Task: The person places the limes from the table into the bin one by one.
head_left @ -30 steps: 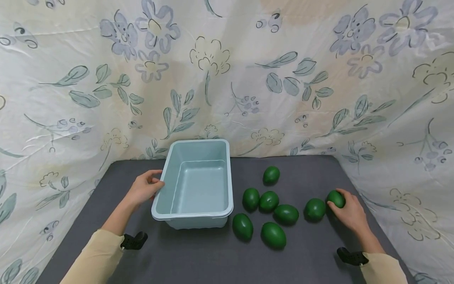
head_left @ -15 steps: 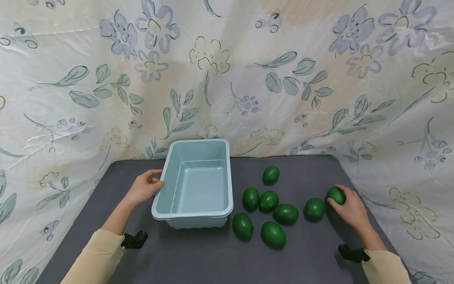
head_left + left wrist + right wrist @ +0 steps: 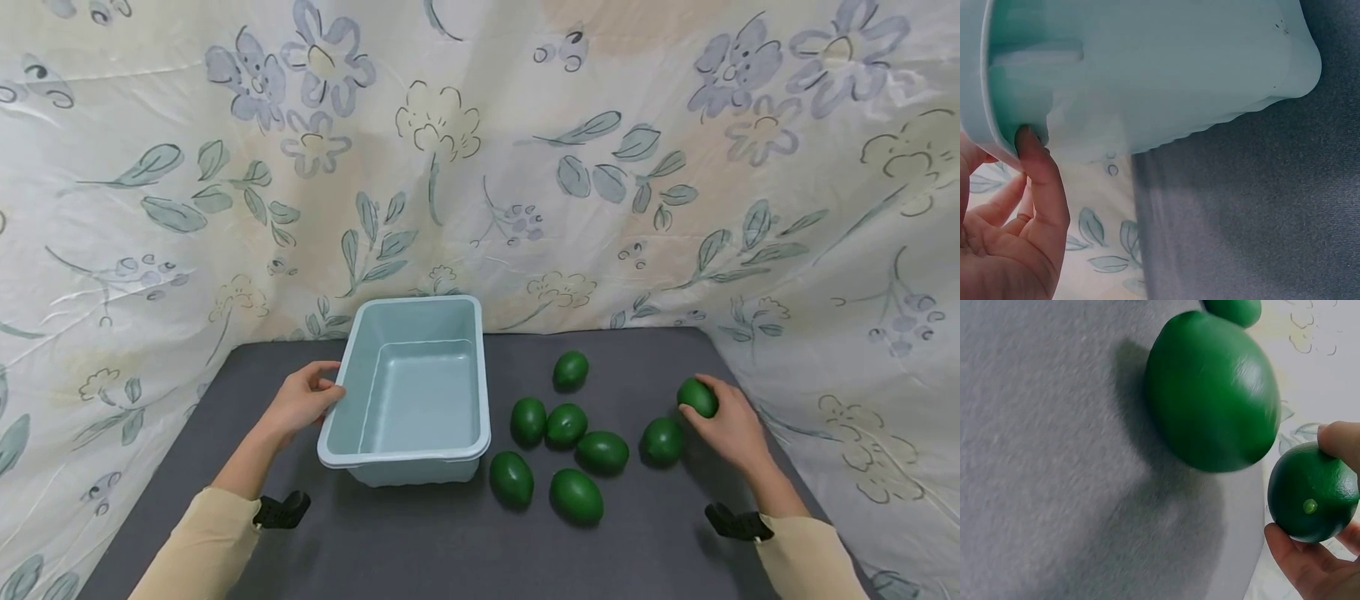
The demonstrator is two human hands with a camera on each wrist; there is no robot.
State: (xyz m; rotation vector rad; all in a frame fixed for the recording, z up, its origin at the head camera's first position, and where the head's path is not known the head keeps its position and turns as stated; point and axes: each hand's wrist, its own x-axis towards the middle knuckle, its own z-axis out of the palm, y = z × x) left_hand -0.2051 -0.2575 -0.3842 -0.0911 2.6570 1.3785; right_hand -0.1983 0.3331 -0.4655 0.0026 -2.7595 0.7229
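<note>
A pale blue plastic tub [image 3: 408,392] stands empty on the dark grey table. My left hand [image 3: 303,400] holds its left rim, thumb against the rim [image 3: 1032,150] in the left wrist view. My right hand [image 3: 723,421] pinches a green lime [image 3: 697,397] at the far right and holds it a little above the table; the right wrist view shows this lime [image 3: 1312,494] between fingertips. Another lime [image 3: 662,440] lies just left of that hand, seen large [image 3: 1213,394] in the right wrist view. Several more limes [image 3: 566,425] lie between it and the tub.
A floral cloth [image 3: 480,167] hangs behind and along both sides of the table. The grey table surface [image 3: 420,542] stretches toward me in front of the tub. A black strap [image 3: 281,510] sits on each wrist.
My right hand has lifted the far-right lime up and slightly away from the table. The left hand has stayed on the tub's rim.
</note>
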